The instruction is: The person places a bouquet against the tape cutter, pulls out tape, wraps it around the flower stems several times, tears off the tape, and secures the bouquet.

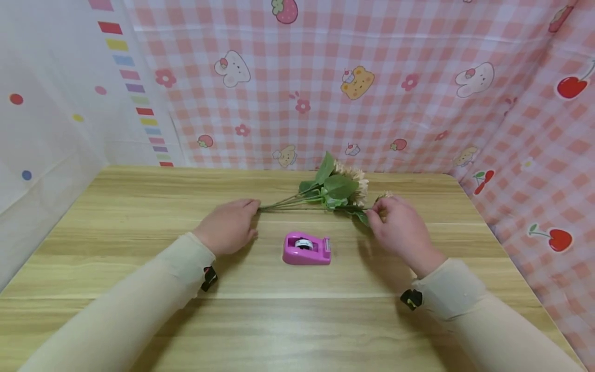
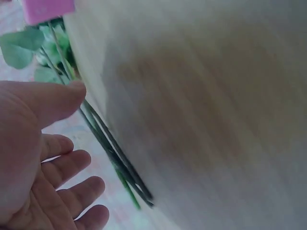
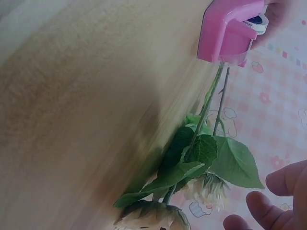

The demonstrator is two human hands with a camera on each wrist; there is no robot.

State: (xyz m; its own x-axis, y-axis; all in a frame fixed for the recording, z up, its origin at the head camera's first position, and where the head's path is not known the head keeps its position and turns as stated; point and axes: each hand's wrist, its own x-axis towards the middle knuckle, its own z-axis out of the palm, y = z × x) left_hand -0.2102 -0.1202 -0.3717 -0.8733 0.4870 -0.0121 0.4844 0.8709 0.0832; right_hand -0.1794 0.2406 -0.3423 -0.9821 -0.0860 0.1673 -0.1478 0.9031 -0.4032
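Note:
Several artificial flowers with green leaves (image 1: 341,186) (image 3: 235,163) and pale petals (image 1: 360,188) (image 3: 208,189) lie near the table's back, stems pointing left. The left hand (image 1: 230,227) (image 2: 29,139) is at the ends of the stems (image 1: 288,204) (image 2: 103,134); its fingers are loosely bent and spread, the thumb beside the stems. At the flower end, the right hand (image 1: 402,230) (image 3: 283,201) has its fingertips by a lower bloom, partly hidden in the head view. Whether they touch it is unclear. A pink tape dispenser (image 1: 307,249) (image 2: 48,9) (image 3: 225,36) stands between the hands.
Beneath everything is a wooden tabletop (image 1: 279,320). A pink checked cloth (image 1: 302,67) with cartoon prints hangs behind and to the right, and a white dotted cloth (image 1: 46,139) hangs at the left. Both forearms reach in from the front.

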